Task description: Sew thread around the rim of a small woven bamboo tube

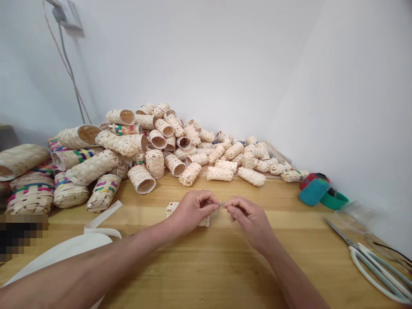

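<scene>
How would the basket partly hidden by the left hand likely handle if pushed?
The basket is probably light for its size, as similar round baskets behind it are hollow. Its thin-looking weave may give slightly when squeezed. It might roll if equally round, though the left hand hides much of it.

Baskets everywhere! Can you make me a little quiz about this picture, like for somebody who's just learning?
1. True or false: the scissors lie to the right of the right hand.
2. Which does the left hand partly hide?
A) the scissors
B) a basket
C) the plug
3. Fill in: the right hand's fingertips are ____ together, not spread apart.

Key: 1. True. 2. B. 3. Pinched.
</scene>
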A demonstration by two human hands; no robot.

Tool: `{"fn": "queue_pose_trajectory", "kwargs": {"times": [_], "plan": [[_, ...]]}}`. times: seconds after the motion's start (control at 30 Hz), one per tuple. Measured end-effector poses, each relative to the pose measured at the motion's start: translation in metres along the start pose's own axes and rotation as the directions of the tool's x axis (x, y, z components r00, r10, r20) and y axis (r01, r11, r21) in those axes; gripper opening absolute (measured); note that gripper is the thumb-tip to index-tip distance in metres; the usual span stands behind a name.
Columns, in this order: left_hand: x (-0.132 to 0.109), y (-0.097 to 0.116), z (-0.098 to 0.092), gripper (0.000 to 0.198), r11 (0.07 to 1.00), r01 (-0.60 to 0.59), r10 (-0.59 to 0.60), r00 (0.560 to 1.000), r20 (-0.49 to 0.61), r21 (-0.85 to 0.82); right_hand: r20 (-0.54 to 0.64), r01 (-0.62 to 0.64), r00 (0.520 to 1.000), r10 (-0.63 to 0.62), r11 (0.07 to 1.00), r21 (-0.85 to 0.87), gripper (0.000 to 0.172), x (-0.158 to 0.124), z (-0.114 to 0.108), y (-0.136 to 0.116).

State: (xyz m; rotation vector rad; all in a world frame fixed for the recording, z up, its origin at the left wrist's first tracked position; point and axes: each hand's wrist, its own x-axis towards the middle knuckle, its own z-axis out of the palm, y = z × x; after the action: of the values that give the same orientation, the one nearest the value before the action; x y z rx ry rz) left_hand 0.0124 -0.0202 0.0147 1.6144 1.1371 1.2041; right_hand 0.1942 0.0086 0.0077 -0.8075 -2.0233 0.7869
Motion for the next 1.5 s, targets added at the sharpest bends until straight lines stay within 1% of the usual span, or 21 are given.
{"fn": "queue_pose_trajectory", "kwargs": {"times": [0.17, 0.33, 0.53, 0.7, 0.77, 0.83, 0.9, 0.97, 1.07, 1.13, 1.23, 1.3, 1.37, 1.4, 1.43, 1.5], "plan": [[0.001, 0.004, 0.0, 0.017, 0.998, 0.03, -0.031, 0.999, -0.017, -0.053, -0.014, -0.082, 0.996, 0.084, 0.99, 0.111, 0.018, -0.001, -0.001, -0.003], [0.002, 0.004, -0.001, 0.02, 0.999, 0.016, -0.016, 1.0, -0.006, -0.045, -0.012, -0.116, 0.993, 0.119, 0.983, 0.139, 0.02, 0.0, -0.001, -0.001], [0.001, 0.005, -0.002, 0.022, 0.998, 0.027, -0.026, 1.0, 0.002, -0.053, -0.003, -0.13, 0.991, 0.132, 0.979, 0.157, 0.025, 0.0, -0.002, 0.001], [0.002, 0.003, -0.002, 0.022, 0.997, 0.032, -0.031, 0.999, 0.018, -0.068, 0.021, -0.112, 0.994, 0.111, 0.978, 0.177, 0.023, -0.001, -0.002, -0.001], [0.002, 0.002, -0.003, 0.023, 0.995, 0.041, -0.039, 0.999, 0.024, -0.09, 0.019, -0.094, 0.996, 0.092, 0.988, 0.125, 0.022, -0.001, -0.001, 0.0], [0.003, 0.001, -0.004, 0.024, 0.992, 0.055, -0.052, 0.998, 0.029, -0.115, -0.003, -0.031, 1.0, 0.031, 0.999, -0.009, 0.021, -0.001, 0.0, 0.003], [0.003, 0.002, -0.005, 0.025, 0.989, 0.078, -0.075, 0.997, 0.03, -0.127, -0.04, 0.025, 0.999, -0.032, 0.988, -0.152, 0.02, 0.0, -0.001, 0.005], [0.002, 0.003, -0.006, 0.025, 0.987, 0.1, -0.098, 0.995, 0.023, -0.123, -0.095, 0.001, 0.995, -0.021, 0.978, -0.208, 0.021, 0.001, -0.002, 0.007], [0.002, 0.005, -0.006, 0.025, 0.988, 0.118, -0.117, 0.993, 0.012, -0.099, -0.159, -0.126, 0.982, 0.104, 0.983, -0.134, 0.024, 0.001, -0.005, 0.007], [0.002, 0.005, -0.006, 0.024, 0.989, 0.119, -0.118, 0.993, 0.02, -0.089, -0.165, -0.159, 0.975, 0.152, 0.987, -0.03, 0.027, 0.002, -0.004, 0.006], [0.003, 0.004, -0.006, 0.026, 0.99, 0.122, -0.119, 0.992, 0.052, -0.076, -0.123, -0.15, 0.978, 0.169, 0.977, 0.153, 0.028, 0.002, 0.001, 0.003], [0.003, 0.003, -0.006, 0.027, 0.989, 0.124, -0.119, 0.99, 0.075, -0.075, -0.05, -0.158, 0.984, 0.173, 0.96, 0.231, 0.028, 0.001, 0.005, 0.001], [0.003, 0.003, -0.006, 0.026, 0.988, 0.123, -0.115, 0.989, 0.088, -0.09, 0.016, -0.164, 0.986, 0.165, 0.953, 0.255, 0.028, 0.001, 0.007, 0.0], [0.003, 0.004, -0.006, 0.026, 0.988, 0.124, -0.115, 0.989, 0.09, -0.096, 0.027, -0.156, 0.988, 0.155, 0.958, 0.242, 0.028, 0.0, 0.008, 0.0], [0.003, 0.004, -0.006, 0.026, 0.987, 0.126, -0.118, 0.989, 0.089, -0.098, 0.018, -0.144, 0.989, 0.143, 0.966, 0.215, 0.027, 0.0, 0.008, 0.0], [0.003, 0.005, -0.006, 0.025, 0.988, 0.128, -0.121, 0.989, 0.081, -0.089, -0.034, -0.107, 0.993, 0.112, 0.986, 0.126, 0.026, -0.001, 0.007, 0.001]]}}
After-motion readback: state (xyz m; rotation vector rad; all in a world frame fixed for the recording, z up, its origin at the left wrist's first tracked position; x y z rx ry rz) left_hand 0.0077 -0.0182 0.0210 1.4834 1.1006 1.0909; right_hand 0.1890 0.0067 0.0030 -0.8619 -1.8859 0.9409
